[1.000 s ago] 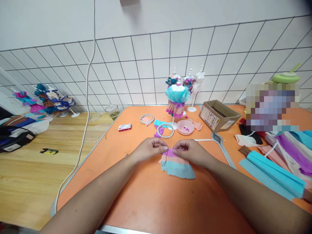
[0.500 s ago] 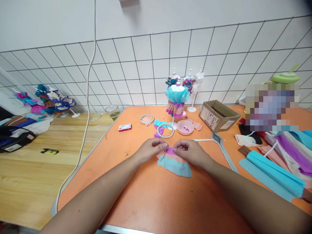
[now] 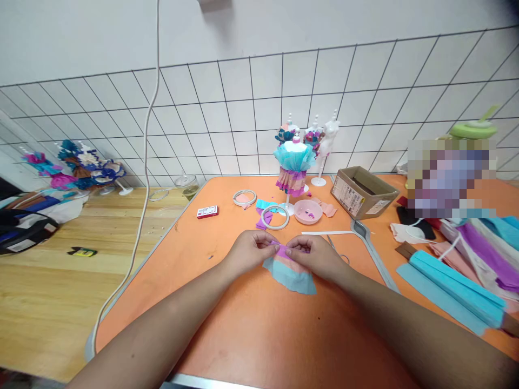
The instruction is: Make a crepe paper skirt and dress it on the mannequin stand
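Observation:
Both my hands pinch the purple top edge of a layered crepe paper piece (image 3: 290, 275), whose lower bands are peach and pale blue. My left hand (image 3: 252, 249) grips it at the left, thumb and forefinger closed. At the right, my right hand (image 3: 316, 254) holds the same edge, close to the left fingertips. The paper fans out below the fingers, just over the orange table (image 3: 243, 329). Beyond the hands lies a roll of white tape (image 3: 275, 226). A small mannequin (image 3: 295, 147) in a blue, peach and purple paper dress stands behind it.
Scissors (image 3: 344, 259) lie partly behind my right hand. A pink bowl (image 3: 308, 219), a cardboard box (image 3: 352, 201) and a red-and-white small box (image 3: 207, 212) are farther back. Rolled blue crepe paper (image 3: 458, 283) lies at right. A white cable (image 3: 140, 227) hangs down at left.
My right hand has shifted slightly left and up, bringing its fingertips nearer the left ones. The paper's top edge looks more bunched. The scissors now show beside my right hand.

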Demonstrator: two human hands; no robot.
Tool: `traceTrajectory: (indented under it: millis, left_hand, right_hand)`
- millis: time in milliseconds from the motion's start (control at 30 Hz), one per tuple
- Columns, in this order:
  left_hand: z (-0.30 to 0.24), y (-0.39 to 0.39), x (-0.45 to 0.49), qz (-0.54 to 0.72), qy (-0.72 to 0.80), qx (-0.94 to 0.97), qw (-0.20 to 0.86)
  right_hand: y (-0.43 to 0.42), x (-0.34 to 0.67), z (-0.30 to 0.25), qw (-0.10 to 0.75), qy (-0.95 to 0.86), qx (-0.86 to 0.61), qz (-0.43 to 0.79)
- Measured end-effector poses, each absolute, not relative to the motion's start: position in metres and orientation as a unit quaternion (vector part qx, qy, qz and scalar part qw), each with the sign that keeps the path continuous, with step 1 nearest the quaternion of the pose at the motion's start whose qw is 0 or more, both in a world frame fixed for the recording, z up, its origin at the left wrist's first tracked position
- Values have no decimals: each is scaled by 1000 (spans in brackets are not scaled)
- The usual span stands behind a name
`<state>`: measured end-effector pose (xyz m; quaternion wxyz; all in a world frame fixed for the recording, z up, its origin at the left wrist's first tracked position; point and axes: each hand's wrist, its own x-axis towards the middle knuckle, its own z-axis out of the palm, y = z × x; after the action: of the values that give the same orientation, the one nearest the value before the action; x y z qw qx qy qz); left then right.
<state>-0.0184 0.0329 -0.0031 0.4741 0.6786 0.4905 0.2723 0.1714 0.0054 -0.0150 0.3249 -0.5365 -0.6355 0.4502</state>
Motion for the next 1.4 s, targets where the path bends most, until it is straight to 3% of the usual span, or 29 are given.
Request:
traceTrajectory:
  millis: [267,567,867,1033,1267,1400]
  left_hand:
    - [-3,34,-21,260,484,692,468]
    - [-1,34,-22,245,473,700,475]
    - [-9,31,-18,257,467,724,438]
    - [-10,32,-18,267,462,709,462]
    - [-3,30,-19,256,461,714,461]
    - [-4,30,-20,235,458,734,444]
  right_hand:
    - [7,178,-16,361,-591,-444,569]
    - [11,178,-25,341,-598,-488,536]
    - [5,171,-25,387,-552,-450,585]
    - [-1,166,-25,424,-618,-433,501]
    - [0,168,-25,402,-658,-451,450]
    - [2,170,-21,396,-691,-483,363]
